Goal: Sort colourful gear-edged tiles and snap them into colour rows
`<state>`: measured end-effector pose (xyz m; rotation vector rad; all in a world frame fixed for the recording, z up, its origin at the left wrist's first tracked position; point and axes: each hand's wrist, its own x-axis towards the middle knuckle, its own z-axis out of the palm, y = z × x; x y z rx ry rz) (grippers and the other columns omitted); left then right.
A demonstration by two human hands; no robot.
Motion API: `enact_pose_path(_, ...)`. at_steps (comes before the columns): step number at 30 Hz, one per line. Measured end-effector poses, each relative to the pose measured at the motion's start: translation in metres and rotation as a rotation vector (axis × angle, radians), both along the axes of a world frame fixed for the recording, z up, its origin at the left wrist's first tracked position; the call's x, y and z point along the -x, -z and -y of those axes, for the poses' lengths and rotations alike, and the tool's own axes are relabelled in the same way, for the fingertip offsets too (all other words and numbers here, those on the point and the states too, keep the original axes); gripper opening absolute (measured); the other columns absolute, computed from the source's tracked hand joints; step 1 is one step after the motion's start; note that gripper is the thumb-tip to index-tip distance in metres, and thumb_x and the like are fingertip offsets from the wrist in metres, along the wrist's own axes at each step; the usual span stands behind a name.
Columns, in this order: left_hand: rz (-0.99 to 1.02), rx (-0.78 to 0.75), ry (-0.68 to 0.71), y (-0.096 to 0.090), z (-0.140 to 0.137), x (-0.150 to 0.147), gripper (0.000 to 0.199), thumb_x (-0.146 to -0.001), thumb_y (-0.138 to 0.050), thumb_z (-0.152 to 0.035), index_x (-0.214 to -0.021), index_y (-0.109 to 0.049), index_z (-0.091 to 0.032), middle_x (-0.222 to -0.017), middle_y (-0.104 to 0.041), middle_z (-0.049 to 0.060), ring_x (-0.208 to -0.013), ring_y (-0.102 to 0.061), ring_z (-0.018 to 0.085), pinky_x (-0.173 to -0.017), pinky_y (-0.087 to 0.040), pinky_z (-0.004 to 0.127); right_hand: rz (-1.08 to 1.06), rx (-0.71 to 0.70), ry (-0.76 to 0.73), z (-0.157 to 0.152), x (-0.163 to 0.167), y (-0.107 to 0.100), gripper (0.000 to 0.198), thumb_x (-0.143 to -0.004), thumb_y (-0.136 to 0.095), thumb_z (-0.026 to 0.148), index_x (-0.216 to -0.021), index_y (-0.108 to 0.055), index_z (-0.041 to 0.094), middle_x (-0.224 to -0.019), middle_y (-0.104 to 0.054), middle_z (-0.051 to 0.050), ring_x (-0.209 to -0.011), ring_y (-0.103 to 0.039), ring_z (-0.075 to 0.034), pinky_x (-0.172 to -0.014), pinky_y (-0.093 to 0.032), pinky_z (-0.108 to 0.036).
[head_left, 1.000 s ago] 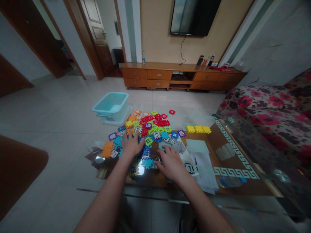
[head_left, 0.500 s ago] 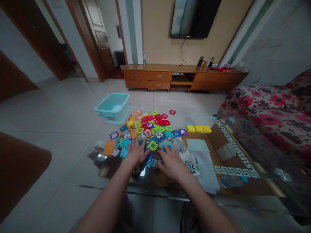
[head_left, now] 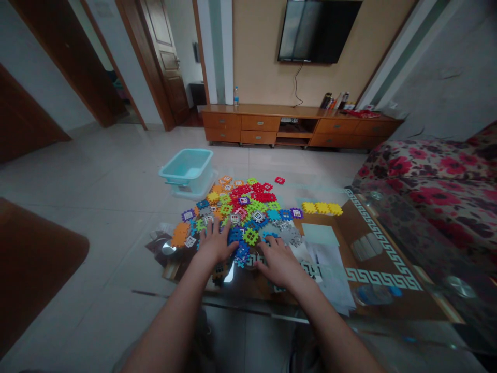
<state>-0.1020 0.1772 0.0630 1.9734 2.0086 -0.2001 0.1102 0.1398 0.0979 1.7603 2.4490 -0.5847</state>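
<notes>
Many coloured plastic interlocking blocks lie in a heap on the glass table. My left hand (head_left: pixel 215 245) rests on the near left part of the heap, fingers spread. Dark blue blocks (head_left: pixel 243 252) lie just right of its thumb. My right hand (head_left: pixel 277 261) is open at the near right edge, its fingertips by light blue and grey blocks (head_left: pixel 290 234). A lime green block (head_left: pixel 250 237) sits between the two hands. Red blocks (head_left: pixel 264 197) are grouped at the back of the heap, and orange blocks (head_left: pixel 180 234) at its left. Neither hand visibly grips a block.
A joined row of yellow blocks (head_left: pixel 322 208) lies to the right. Papers (head_left: pixel 330 269) are on the table's right half, near a plastic bottle (head_left: pixel 375 295). A light blue tub (head_left: pixel 187 171) stands behind the heap on the left. A floral sofa (head_left: pixel 435 181) is at the right.
My left hand has shifted slightly left over the heap, uncovering more dark blue blocks beside its thumb. My right hand stays nearly in place. The whole view has drifted a little.
</notes>
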Motion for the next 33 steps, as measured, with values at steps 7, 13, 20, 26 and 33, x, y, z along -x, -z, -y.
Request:
enact_pose_path(7,0.027,0.013,-0.151,0.022,-0.020,0.043,0.095,-0.085,-0.030,-0.078,-0.160,-0.009,-0.023,-0.167,0.000,0.014,-0.153,-0.002,0.038,-0.117,-0.017,0.061,0.014,0.039,0.020,-0.003,-0.002,0.004,0.051,-0.088,-0.058,0.040,-0.133,-0.058,0.019,-0.145,-0.047,-0.019,-0.131,-0.043,-0.039,-0.102,-0.037,-0.051)
enact_pose_path(13,0.015,-0.030,-0.200,0.033,-0.020,0.046,0.095,-0.086,-0.021,-0.080,-0.160,-0.009,-0.022,-0.167,0.003,0.011,-0.152,0.001,0.037,-0.120,-0.015,0.058,0.039,0.201,0.104,0.003,0.003,0.014,0.067,-0.086,-0.063,0.038,-0.148,-0.044,0.024,-0.163,-0.020,-0.022,-0.144,-0.028,-0.049,-0.102,-0.036,-0.063)
enact_pose_path(20,0.017,-0.106,-0.260,0.039,-0.021,0.043,0.086,-0.090,-0.014,-0.072,-0.160,-0.007,-0.023,-0.167,0.004,0.008,-0.152,0.003,0.036,-0.121,-0.010,0.058,0.004,0.183,-0.013,0.013,0.010,0.017,0.078,-0.081,-0.068,0.033,-0.152,-0.039,0.020,-0.165,-0.015,-0.018,-0.148,-0.020,-0.045,-0.112,-0.030,-0.058)
enact_pose_path(26,0.005,-0.231,-0.148,0.033,-0.021,0.032,0.078,-0.096,-0.015,-0.064,-0.160,-0.011,-0.021,-0.167,0.002,0.011,-0.153,0.001,0.032,-0.121,-0.009,0.055,-0.067,0.047,-0.041,0.010,0.018,0.006,0.057,-0.089,-0.055,0.032,-0.143,-0.050,0.018,-0.150,-0.047,-0.018,-0.135,-0.045,-0.037,-0.107,-0.038,-0.053)
enact_pose_path(33,0.043,-0.140,0.042,0.031,-0.019,0.016,0.075,-0.094,-0.025,-0.068,-0.159,-0.014,-0.033,-0.167,0.003,0.007,-0.153,0.001,0.032,-0.120,-0.008,0.055,-0.075,0.057,-0.181,0.014,0.028,0.020,0.077,-0.084,-0.062,0.028,-0.155,-0.032,0.028,-0.165,-0.022,-0.008,-0.148,-0.024,-0.037,-0.115,-0.028,-0.055)
